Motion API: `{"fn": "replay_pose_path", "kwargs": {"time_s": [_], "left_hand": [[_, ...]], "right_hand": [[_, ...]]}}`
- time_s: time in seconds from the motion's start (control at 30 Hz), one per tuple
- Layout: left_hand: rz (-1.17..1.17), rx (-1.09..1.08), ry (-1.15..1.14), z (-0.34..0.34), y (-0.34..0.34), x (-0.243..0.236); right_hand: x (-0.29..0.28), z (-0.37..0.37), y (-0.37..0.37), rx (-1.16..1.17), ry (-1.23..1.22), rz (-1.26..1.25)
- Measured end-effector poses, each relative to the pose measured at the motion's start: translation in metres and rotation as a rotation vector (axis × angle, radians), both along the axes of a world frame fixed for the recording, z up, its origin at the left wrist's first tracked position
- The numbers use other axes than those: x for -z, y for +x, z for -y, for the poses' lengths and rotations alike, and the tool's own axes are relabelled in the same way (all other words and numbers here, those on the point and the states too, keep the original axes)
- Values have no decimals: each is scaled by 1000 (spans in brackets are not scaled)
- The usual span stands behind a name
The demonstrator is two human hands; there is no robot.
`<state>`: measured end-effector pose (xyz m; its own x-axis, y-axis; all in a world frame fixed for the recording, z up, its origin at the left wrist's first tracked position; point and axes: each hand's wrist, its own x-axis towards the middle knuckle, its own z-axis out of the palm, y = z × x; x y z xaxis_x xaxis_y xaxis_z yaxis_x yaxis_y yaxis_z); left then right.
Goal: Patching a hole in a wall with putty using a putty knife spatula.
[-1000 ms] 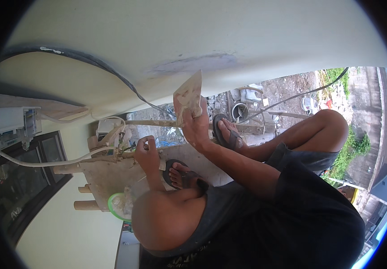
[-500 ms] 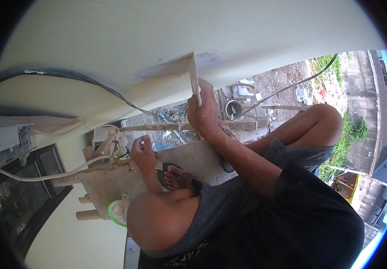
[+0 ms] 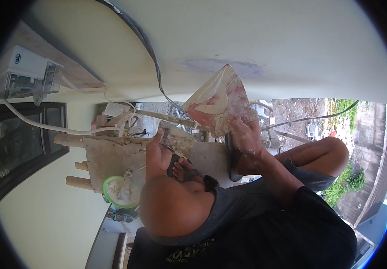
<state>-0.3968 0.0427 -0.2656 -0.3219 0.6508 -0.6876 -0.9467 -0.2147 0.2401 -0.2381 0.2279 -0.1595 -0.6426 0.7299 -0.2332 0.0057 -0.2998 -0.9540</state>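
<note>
A thin, flat putty spreader (image 3: 218,101), cream and reddish with wet putty smeared over its face, is gripped at its lower edge by my right hand (image 3: 247,136). Its upper corner overlaps the pale wall in view; whether it touches cannot be told. Behind it a greyish patch of putty (image 3: 222,67) marks the wall. Lower and to the left, my left hand (image 3: 156,154) holds a second flat plate (image 3: 177,138), grey and crusted with putty, thumb along its edge and the other fingers mostly hidden.
I squat on a plank platform (image 3: 108,159). A green-rimmed bowl (image 3: 108,197) of whitish putty stands at its left side. A dark cable (image 3: 146,42) hangs along the wall. A meter box (image 3: 25,65) is at left. Rubble ground (image 3: 292,110) lies below.
My right hand has drawn the spreader back from the wall and turned its smeared face into view. The left hand's plate shows more fully. The whole view has shifted.
</note>
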Motion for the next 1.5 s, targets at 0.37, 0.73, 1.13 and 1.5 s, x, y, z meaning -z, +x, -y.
{"fn": "replay_pose_path", "kwargs": {"time_s": [0.37, 0.73, 1.13, 1.5], "left_hand": [[-93, -149, 109, -10, -34, -60], [-259, -453, 252, 22, -31, -79], [-466, -777, 112, 131, -14, -91], [-503, -977, -98, 168, 13, -97]], "right_hand": [[-54, 9, -46, -668, 1004, -83], [-35, 24, -80, -741, 1349, -51], [6, 90, -165, -860, 1356, -310], [1, 111, -191, -846, 72, -142]]}}
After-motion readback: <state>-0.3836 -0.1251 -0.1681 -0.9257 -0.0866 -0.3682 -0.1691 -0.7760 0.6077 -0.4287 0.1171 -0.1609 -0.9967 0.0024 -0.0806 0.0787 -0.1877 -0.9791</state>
